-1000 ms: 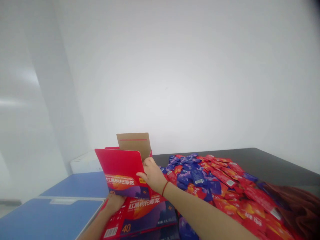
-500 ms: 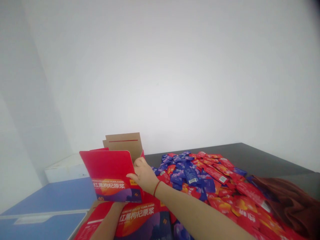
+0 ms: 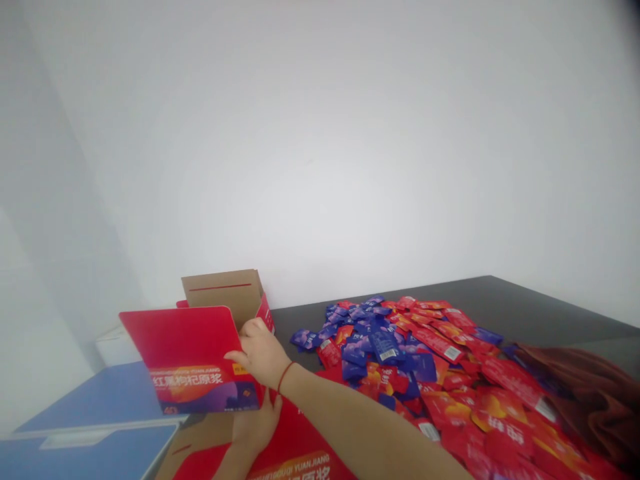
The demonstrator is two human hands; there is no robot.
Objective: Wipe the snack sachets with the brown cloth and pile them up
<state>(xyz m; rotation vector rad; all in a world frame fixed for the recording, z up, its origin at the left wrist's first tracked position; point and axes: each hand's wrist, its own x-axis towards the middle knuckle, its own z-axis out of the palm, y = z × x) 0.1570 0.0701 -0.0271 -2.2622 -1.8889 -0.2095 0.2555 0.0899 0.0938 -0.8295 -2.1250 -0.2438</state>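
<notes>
The upper red box (from this angle) hides its floor.

White characters on the open red, purple and orange cardboard box held by my right grip read 红黑枸杞原浆, under a smaller "YUANJIANG". The tiny yellow label just under my right thumb is illegible. "YUANJIANG" shows again on the red cardboard box beneath. Right of my grip, white lettering on glossy red-orange sachets is too blurred.

Right hand above left hand
</notes>
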